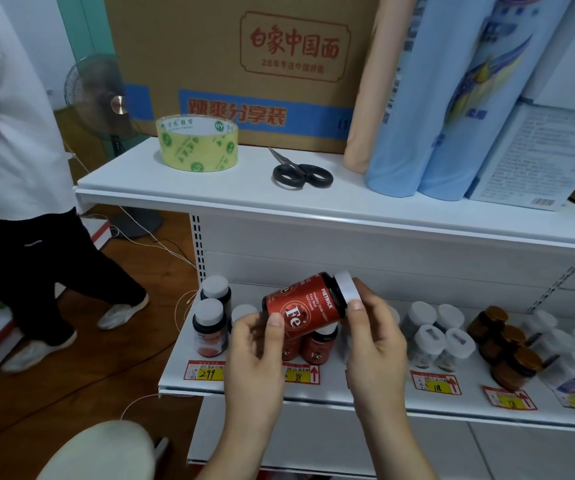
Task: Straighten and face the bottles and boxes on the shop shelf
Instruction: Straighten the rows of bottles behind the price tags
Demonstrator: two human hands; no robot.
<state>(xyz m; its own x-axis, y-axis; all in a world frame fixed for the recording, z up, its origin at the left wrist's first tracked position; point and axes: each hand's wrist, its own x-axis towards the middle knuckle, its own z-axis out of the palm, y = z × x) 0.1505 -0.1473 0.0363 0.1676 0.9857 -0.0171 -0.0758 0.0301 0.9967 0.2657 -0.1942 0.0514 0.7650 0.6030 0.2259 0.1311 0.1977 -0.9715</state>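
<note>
Both hands hold 1 red bottle (305, 304) tipped on its side above the lower shelf (334, 393). The left hand (255, 348) grips its base, the right hand (374, 336) pinches its white cap (346, 286). More red bottles (317, 344) stand just beneath.

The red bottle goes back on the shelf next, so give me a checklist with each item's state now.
1. Red bottle gripped by both hands: ok; left hand at its base, right hand at its white cap.
2. Bottle upright: not ok, tilted.
3. Fe label towards the camera: ok.
4. Free slot among the red bottles on the shelf: cannot tell, hands hide it.
5. Price tag readable: ok.
</note>
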